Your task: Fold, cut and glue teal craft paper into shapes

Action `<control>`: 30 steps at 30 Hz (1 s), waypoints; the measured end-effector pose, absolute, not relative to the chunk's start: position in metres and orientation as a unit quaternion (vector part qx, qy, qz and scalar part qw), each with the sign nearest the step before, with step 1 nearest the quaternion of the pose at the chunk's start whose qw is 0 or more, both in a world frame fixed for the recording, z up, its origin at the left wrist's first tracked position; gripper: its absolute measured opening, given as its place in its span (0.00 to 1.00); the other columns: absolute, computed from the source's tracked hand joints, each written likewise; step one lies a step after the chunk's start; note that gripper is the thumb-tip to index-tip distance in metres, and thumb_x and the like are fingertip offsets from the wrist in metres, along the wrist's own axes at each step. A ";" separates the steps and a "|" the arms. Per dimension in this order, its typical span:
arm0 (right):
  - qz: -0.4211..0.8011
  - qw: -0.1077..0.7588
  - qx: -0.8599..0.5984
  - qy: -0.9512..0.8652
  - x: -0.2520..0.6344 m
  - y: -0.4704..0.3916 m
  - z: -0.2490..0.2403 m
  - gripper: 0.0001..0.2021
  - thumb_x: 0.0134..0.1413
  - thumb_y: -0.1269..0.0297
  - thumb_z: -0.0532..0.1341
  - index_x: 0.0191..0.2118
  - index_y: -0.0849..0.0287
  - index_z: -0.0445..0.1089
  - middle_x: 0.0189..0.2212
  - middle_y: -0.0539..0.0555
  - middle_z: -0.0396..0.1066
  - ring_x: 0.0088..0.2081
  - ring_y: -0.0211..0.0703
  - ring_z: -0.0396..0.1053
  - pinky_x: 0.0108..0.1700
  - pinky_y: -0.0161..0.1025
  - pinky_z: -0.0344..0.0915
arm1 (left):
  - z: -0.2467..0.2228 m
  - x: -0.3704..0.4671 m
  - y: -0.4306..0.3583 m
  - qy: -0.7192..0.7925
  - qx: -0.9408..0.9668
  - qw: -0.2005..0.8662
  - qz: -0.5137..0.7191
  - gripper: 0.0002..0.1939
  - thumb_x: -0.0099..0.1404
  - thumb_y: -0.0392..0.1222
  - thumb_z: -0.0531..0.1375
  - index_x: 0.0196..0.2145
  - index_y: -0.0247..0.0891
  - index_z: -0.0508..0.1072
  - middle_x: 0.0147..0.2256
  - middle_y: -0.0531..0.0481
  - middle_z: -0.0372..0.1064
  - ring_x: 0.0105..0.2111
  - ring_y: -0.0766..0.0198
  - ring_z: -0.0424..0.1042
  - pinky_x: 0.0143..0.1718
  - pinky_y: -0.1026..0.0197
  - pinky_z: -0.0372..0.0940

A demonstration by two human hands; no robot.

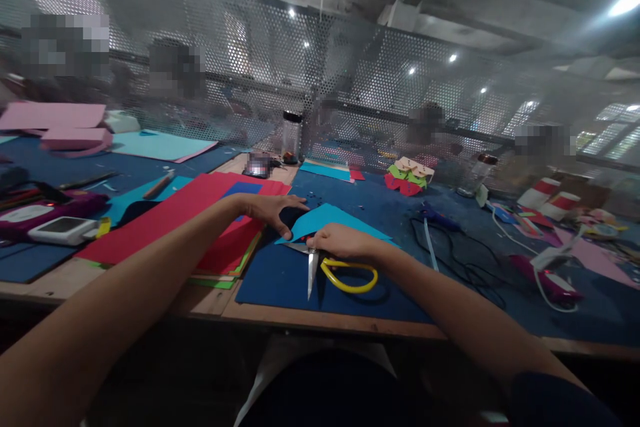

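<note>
At centre of the tabletop [250, 315], a blue paper sheet [327, 217] lies on a dark blue mat [280, 290]. The left hand [273, 212], at the sheet's 9 o'clock, is unclenched, thumb and fingers parted about its edge. The right hand [336, 241], at 6 o'clock, is closed around yellow-handled scissors [313, 270] near the pivot, one blade pointing to 6 o'clock. Red paper [165, 223] is stacked at 9 o'clock; a lidded jar [291, 137] stands at 11 o'clock.

Dk-lidded jar [291, 140] nr perf. mtl screen [280, 53], ceiling lt [626, 4] above
</note>
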State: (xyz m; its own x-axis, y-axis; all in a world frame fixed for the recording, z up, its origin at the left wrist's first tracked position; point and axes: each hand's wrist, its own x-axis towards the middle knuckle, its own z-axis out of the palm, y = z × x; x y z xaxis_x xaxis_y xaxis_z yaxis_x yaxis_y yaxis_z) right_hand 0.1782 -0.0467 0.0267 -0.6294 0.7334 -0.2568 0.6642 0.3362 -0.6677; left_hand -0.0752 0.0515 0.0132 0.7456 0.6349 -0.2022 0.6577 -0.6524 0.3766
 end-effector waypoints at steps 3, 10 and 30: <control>0.387 0.041 -0.430 -0.815 0.177 -0.046 0.027 0.23 0.67 0.56 0.55 0.20 0.59 0.58 0.16 0.45 0.56 0.21 0.32 0.49 0.27 0.37 0.44 | 0.012 -0.074 0.052 0.358 0.908 0.215 -0.027 0.59 0.49 0.72 0.69 0.72 0.51 0.54 0.75 0.45 0.35 0.73 0.38 0.39 0.71 0.39 0.43; 0.391 0.012 -0.432 -0.813 0.179 -0.052 0.037 0.22 0.67 0.57 0.55 0.22 0.59 0.59 0.18 0.46 0.57 0.21 0.33 0.52 0.27 0.36 0.47 | 0.010 -0.075 0.053 0.362 0.908 0.210 -0.024 0.61 0.49 0.73 0.68 0.73 0.50 0.52 0.75 0.43 0.35 0.73 0.38 0.38 0.71 0.39 0.43; 0.377 0.020 -0.428 -0.821 0.176 -0.048 0.030 0.24 0.68 0.55 0.54 0.21 0.58 0.54 0.16 0.45 0.53 0.21 0.33 0.49 0.26 0.37 0.45 | 0.009 -0.076 0.055 0.350 0.915 0.199 -0.018 0.59 0.49 0.74 0.68 0.72 0.51 0.54 0.75 0.44 0.37 0.73 0.38 0.42 0.70 0.40 0.46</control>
